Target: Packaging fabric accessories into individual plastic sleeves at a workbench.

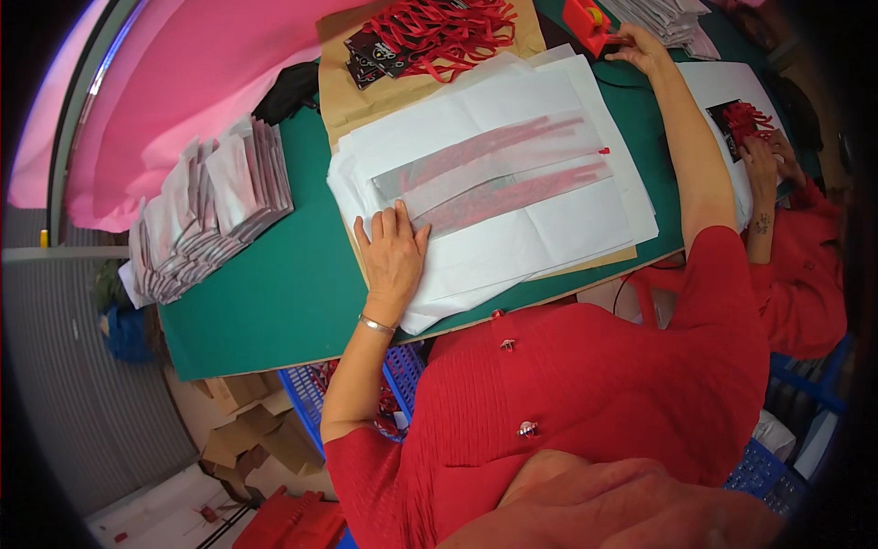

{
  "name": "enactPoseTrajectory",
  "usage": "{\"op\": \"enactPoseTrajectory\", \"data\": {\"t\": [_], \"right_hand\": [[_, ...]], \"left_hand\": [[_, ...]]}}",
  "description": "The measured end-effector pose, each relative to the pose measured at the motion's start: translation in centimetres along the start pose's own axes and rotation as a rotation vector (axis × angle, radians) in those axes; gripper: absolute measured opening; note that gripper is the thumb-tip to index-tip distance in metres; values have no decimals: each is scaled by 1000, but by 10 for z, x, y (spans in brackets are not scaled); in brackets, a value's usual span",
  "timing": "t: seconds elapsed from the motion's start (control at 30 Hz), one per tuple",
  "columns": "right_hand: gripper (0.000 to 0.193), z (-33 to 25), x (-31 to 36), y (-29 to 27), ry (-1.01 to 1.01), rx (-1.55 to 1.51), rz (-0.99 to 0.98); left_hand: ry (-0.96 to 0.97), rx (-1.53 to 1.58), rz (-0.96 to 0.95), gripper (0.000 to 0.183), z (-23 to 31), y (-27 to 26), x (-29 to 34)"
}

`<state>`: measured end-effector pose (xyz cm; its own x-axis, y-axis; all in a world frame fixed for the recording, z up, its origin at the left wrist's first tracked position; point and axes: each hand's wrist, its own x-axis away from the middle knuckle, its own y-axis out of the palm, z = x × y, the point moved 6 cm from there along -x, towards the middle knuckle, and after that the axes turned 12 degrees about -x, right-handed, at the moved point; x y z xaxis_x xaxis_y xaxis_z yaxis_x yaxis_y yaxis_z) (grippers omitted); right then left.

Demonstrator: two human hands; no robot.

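My left hand point(393, 261) lies flat, fingers stretched out, on the left end of a long folded strip of thin white paper point(512, 178). Pinkish-red and grey contents show through the strip. Beneath it is a pile of large white paper sheets point(540, 242). At the far right of the table, my right hand point(640, 48) reaches out to a red tape dispenser point(587, 26) with a yellow core. Its fingers are pinched together at the dispenser's near end; whatever is between them is too small to make out. A small red bit point(604, 151) sits at the strip's right end.
Behind the sheets, red cords with black tags point(448, 37) lie heaped on brown paper point(334, 91). Stacked folded paper packets point(215, 192) stand on the green table point(274, 293) at left. To the right, a co-worker's hands point(764, 165) handle similar red cords. A blue basket point(402, 371) is below.
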<state>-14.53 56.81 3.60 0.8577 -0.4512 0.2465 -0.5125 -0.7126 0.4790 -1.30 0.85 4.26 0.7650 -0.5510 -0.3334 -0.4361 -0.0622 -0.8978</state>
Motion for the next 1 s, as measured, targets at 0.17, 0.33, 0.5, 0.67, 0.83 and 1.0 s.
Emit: {"op": "enactPoseTrajectory", "data": {"t": [0.17, 0.33, 0.5, 0.67, 0.83, 1.0], "right_hand": [[6, 6, -8, -20, -11, -57, -25], [6, 20, -11, -31, -7, -83, -79], [6, 25, 3, -36, -84, 10, -134], [15, 27, 56, -1, -58, 324, 11], [25, 49, 160, 74, -101, 404, -108], [24, 108, 236, 169, 57, 299, -510]], "left_hand": [[10, 0, 17, 53, 0, 4, 0], [10, 8, 36, 52, -1, 0, -2], [-11, 48, 33, 51, 1, -2, -6], [-39, 143, 27, 46, -10, -4, 0], [-25, 311, -34, 35, -29, -1, 8], [114, 521, 25, 31, -49, 6, 13]]}}
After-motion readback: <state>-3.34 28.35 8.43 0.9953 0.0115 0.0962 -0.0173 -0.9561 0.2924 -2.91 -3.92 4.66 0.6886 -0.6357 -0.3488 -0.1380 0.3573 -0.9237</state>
